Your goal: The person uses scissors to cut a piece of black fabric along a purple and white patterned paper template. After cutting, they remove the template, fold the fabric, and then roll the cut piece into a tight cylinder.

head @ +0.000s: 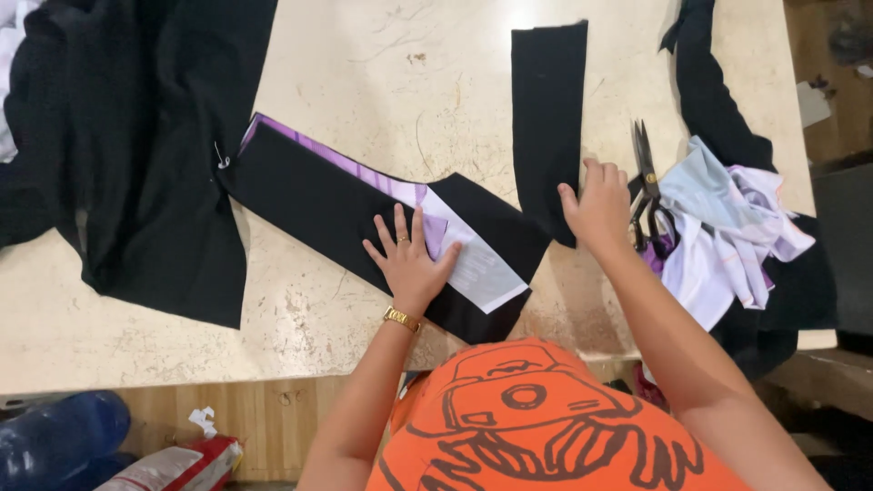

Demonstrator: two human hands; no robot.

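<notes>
My left hand lies flat, fingers spread, on a long black fabric strip that runs slantwise across the beige table. A purple and white printed layer shows along the strip's upper edge and under my fingers. My right hand presses its fingers on the lower end of a second black fabric strip that runs away from me. Black scissors lie shut just right of that hand.
A large heap of black cloth covers the table's left side. White, pale blue and purple fabric scraps are piled on more black cloth at the right. A blue bottle and a red and white bag lie on the floor.
</notes>
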